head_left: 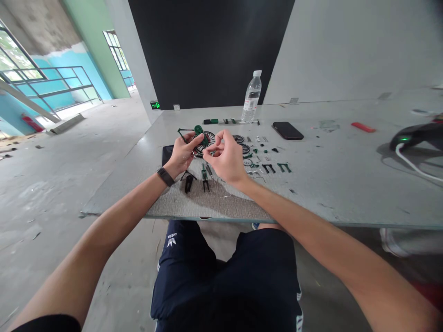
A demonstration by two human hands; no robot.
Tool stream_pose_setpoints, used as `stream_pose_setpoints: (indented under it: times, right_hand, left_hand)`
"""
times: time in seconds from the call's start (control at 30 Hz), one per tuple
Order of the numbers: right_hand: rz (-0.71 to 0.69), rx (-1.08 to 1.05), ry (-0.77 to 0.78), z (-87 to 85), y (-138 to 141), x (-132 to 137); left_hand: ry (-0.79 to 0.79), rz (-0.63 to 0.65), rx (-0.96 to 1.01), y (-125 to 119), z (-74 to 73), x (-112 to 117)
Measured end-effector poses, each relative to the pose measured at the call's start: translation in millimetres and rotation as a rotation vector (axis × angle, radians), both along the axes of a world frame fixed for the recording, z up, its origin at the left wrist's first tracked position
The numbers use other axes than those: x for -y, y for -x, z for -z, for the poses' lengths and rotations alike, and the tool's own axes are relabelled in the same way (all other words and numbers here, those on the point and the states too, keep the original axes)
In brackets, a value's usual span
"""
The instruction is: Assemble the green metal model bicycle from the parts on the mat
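Note:
My left hand [182, 154], with a dark band at the wrist, is closed around a partly built green model bike [198, 130]. A black spoked wheel [210, 137] shows just behind the held part, partly covered by my fingers. Close on its right, my right hand [228, 159] is raised with thumb and forefinger pinched together. Whatever lies between those fingertips is too small to make out. Below the hands, a green and black fork piece [205, 177] and a black part [188, 182] lie on a grey textured mat [238, 203].
Small wheels [238, 138], green brackets [284, 167] and several tiny parts lie right of my hands. Behind them stand a water bottle [251, 99] and a black phone [288, 130]. Further right are a red object [362, 127] and a black device [411, 138] with a white cable.

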State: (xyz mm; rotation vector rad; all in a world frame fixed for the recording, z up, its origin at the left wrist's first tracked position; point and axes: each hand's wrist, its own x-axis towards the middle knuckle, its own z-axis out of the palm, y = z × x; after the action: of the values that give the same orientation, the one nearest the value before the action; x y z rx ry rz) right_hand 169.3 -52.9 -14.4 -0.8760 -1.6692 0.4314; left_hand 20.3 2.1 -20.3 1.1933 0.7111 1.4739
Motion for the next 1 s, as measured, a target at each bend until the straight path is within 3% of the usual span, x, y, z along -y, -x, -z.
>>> stream_pose_setpoints:
  times: [0.33,0.5,0.6,0.87,1.0]
  right_hand:
    - [0.07,0.448,-0.314,5.3,0,2]
    - [0.095,0.56,-0.415,11.0,2,2]
    - [0.058,0.462,-0.359,10.4,1,1]
    - [-0.015,0.01,0.044,-1.8,0,2]
    - [-0.09,-0.118,0.166,-3.4,2,6]
  left_hand:
    - [-0.053,-0.078,-0.007,-5,0.4,1]
    - [-0.088,-0.196,-0.092,-6,2.2,2]
    - [-0.092,-0.179,-0.081,-5,0.9,3]
    - [0.032,-0.115,0.083,0,-1.1,-3]
    - [0.036,-0.061,0.102,0,-1.6,-4]
